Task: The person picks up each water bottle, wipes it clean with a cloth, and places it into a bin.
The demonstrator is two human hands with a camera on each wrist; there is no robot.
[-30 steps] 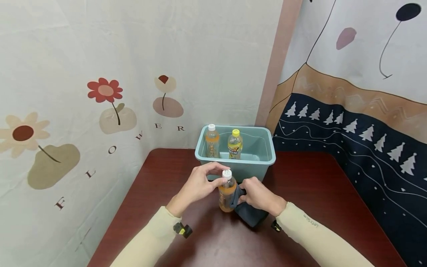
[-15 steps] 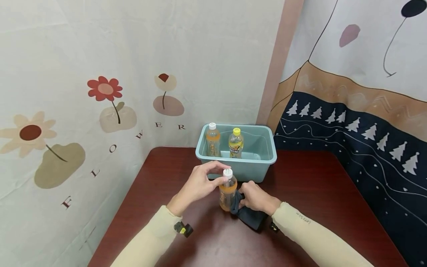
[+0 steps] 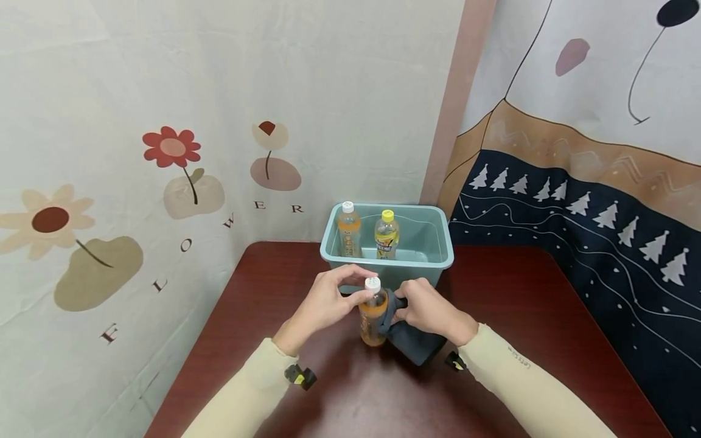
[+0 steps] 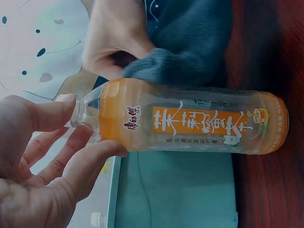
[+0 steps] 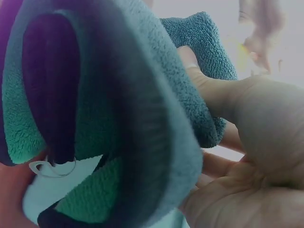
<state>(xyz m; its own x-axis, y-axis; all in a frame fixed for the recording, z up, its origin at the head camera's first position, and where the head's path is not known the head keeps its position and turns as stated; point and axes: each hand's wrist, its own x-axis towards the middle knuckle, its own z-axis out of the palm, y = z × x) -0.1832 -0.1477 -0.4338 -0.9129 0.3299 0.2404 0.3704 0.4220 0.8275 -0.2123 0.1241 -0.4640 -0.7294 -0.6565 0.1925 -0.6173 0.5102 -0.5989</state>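
Observation:
An upright plastic bottle [image 3: 372, 328] with a white cap and an orange label stands on the table in front of the tub. My left hand [image 3: 327, 302] holds it by the neck and cap, thumb and fingers on opposite sides. In the left wrist view, the bottle [image 4: 204, 121] is see-through, with large white characters on its label. My right hand [image 3: 428, 310] grips a dark blue-grey towel [image 3: 417, 344] and presses a bunched part to the bottle's right side. Terry loops show on the towel [image 5: 156, 90] in the right wrist view, pinched by the thumb, while the rest hangs down.
Behind the hands stands a light teal tub [image 3: 405, 266]. Inside it are a white-capped bottle with an orange label [image 3: 348, 234] and a yellow-capped bottle [image 3: 386, 237]. The dark red table [image 3: 520, 304] reaches the patterned cloth walls at the back and right.
My right hand and the towel went slightly down along the bottle, then back up to a higher spot on its side. The left hand and bottle stay nearly still.

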